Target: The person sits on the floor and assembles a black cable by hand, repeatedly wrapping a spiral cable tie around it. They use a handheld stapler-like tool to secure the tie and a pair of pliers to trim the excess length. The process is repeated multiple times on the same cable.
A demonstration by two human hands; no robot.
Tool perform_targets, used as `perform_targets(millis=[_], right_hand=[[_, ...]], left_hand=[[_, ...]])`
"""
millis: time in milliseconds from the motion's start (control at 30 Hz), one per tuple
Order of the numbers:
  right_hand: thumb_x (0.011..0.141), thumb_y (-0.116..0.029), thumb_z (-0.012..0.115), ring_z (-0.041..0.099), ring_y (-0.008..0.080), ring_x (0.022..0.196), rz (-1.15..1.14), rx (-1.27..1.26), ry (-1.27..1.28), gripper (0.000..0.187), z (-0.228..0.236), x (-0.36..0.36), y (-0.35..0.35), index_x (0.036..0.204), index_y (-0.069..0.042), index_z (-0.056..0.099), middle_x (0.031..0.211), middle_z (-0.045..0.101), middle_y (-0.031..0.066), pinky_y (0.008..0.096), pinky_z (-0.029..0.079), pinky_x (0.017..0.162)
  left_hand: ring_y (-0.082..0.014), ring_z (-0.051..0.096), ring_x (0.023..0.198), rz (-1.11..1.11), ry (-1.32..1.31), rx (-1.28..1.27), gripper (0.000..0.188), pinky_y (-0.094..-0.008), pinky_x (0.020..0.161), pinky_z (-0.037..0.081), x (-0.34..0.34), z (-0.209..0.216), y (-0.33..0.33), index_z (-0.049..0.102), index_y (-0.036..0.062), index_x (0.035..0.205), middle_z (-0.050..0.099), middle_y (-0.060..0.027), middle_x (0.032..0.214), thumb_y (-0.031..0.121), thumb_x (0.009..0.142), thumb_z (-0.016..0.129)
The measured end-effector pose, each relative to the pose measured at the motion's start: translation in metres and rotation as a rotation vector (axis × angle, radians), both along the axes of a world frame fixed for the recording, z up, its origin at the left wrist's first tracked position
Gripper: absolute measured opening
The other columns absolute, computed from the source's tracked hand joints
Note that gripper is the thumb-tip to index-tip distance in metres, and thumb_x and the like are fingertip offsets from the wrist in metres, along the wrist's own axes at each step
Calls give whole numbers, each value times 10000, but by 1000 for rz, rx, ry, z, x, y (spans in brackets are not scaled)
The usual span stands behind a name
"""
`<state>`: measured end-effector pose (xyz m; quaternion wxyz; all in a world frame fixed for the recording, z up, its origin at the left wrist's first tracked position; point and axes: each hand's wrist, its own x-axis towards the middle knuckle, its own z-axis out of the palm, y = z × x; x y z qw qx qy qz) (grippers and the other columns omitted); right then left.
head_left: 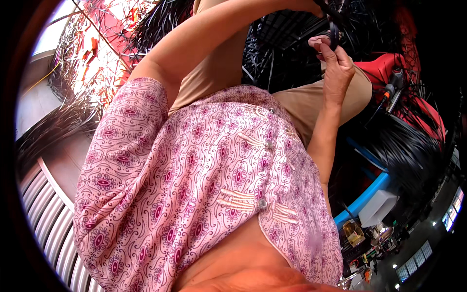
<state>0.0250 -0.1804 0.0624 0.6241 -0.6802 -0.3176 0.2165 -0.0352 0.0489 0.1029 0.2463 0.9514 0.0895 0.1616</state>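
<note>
My right hand (pixel 336 65) is raised above my right knee, its thumb and fingers pinched together on a bundle of black cable (pixel 333 31). The cable bends upward from the fingertips toward the top edge. My left arm reaches across to the upper right, and my left hand (pixel 309 5) is near the upper part of the same cable. That hand is cut off by the edge and dark, so its fingers do not show. Below both hands lies a heap of thin black strands (pixel 279 63), partly over a dark grid-like crate (pixel 279 27).
More black strands fill the left, beside red material (pixel 109 27). At right are red material (pixel 382 65), a black tool with an orange collar (pixel 390 90), a thick strand bundle (pixel 408 146) and a blue curved rim (pixel 367 194). Ribbed silver metal (pixel 48 219) stands at lower left.
</note>
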Motion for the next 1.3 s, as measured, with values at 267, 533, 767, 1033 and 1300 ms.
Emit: perform_targets(millis=[267, 533, 767, 1033, 1300], right_hand=[[930, -88, 735, 706, 118, 833, -128, 122, -40, 172, 38, -18, -2, 1046, 38, 757, 923, 753, 72, 238, 569, 749], [930, -98, 738, 708, 114, 792, -98, 142, -183, 166, 53, -29, 3, 1032, 29, 769, 908, 767, 79, 236, 569, 713], [938, -81, 720, 715, 117, 787, -206, 172, -120, 138, 59, -19, -11, 998, 37, 761, 908, 760, 74, 228, 560, 708], [970, -121, 696, 686, 133, 748, -293, 314, 34, 318, 74, -17, -25, 1223, 61, 632, 834, 711, 76, 221, 516, 630], [961, -109, 699, 653, 122, 914, -594, 228, 110, 484, 55, 14, -41, 1382, 39, 512, 1019, 701, 93, 275, 510, 810]], left_hand=[[-307, 711, 888, -3, -195, -107, 221, -421, 780, 560, -37, -40, -66, 726, 126, 1041, 721, -64, 912, 241, 853, 739], [-364, 703, 933, -2, 372, -213, 318, -472, 827, 558, -19, -115, -95, 726, 72, 1062, 726, -174, 950, 329, 879, 686], [-344, 700, 934, 67, 151, -157, 286, -459, 819, 552, -12, -134, -99, 769, 112, 1040, 734, -95, 982, 339, 909, 655], [-321, 682, 853, -68, -301, -193, 209, -414, 731, 536, -18, -62, -86, 752, 67, 948, 683, -105, 870, 261, 911, 686], [-293, 666, 789, -236, -322, 62, 282, -398, 652, 495, 17, 26, -30, 719, 79, 848, 625, -75, 812, 353, 914, 712]])
